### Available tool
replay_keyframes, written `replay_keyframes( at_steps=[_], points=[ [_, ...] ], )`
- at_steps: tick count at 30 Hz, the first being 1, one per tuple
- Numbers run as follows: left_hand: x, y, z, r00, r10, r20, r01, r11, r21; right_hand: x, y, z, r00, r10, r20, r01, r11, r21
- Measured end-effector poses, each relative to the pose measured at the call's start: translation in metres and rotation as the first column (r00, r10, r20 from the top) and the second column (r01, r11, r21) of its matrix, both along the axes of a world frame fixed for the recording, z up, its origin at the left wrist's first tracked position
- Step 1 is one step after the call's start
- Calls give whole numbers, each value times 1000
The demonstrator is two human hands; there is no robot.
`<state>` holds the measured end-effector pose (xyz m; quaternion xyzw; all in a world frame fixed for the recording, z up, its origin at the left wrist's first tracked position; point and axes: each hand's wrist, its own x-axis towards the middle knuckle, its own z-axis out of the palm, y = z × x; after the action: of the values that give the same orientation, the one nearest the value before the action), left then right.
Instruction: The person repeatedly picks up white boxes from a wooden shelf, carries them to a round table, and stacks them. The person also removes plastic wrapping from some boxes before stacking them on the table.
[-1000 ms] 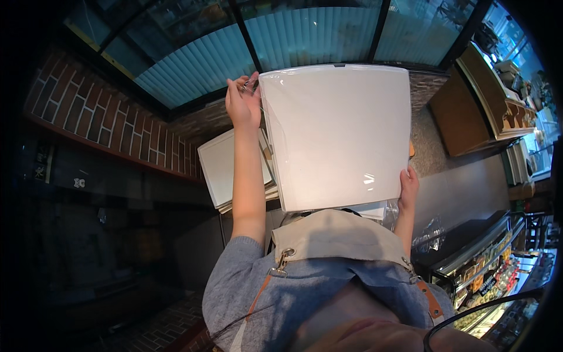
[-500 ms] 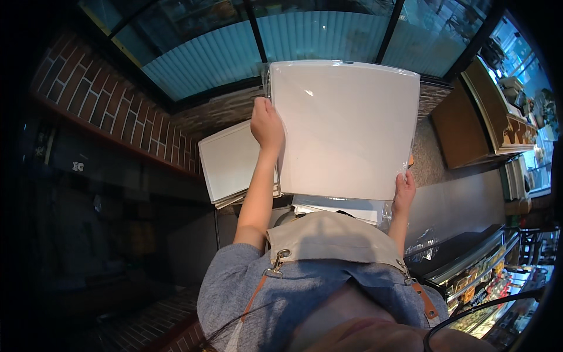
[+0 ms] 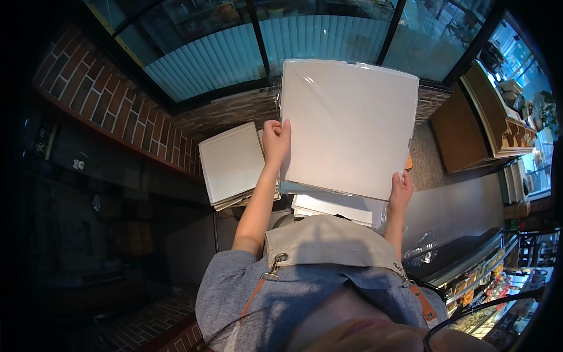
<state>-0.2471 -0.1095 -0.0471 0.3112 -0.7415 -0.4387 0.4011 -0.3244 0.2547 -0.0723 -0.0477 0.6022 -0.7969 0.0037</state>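
Observation:
A large white flat panel [image 3: 352,129] in clear plastic film is held up in front of me, tilted a little. My left hand [image 3: 277,142] is closed on its left edge, with the thumb over the film. At its lower right corner, my right hand [image 3: 400,190] pinches the edge. Loose film stands out past the panel's left side. Below its near edge lie several white flat sheets [image 3: 340,208], partly covered by the panel and my apron. Left of my left forearm sits a stack of similar pale panels [image 3: 231,164].
A brick wall [image 3: 99,88] runs along the left, and a glass partition [image 3: 328,41] with a ribbed lower part stands at the back. To the right are a brown wooden cabinet [image 3: 463,129], crumpled clear plastic [image 3: 423,246] and a lit display case [image 3: 475,276].
My left hand has slid lower along the panel's left edge. The panel has turned slightly clockwise, its left side moving right, so more of the white sheets and left stack shows.

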Motion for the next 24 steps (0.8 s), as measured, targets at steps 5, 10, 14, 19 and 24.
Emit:
replay_keyframes(
  at_steps=[5,10,14,19,24],
  points=[
    [7,-1,-16,972,236,11,-208,877,-434,6,-8,-5,999,-35,33,34,998,44],
    [17,-21,4,1000,25,11,-24,995,-99,8,0,-10,991,-76,107,77,997,-11],
    [28,-37,9,982,-185,33,188,961,-202,6,11,1,998,-45,39,47,998,-49],
    [27,-36,9,980,-194,-51,164,920,-355,8,10,18,997,-71,21,72,996,-58],
    [15,-36,24,989,-93,-119,93,996,-10,-11,7,30,985,-146,-96,151,988,43]
  ],
)
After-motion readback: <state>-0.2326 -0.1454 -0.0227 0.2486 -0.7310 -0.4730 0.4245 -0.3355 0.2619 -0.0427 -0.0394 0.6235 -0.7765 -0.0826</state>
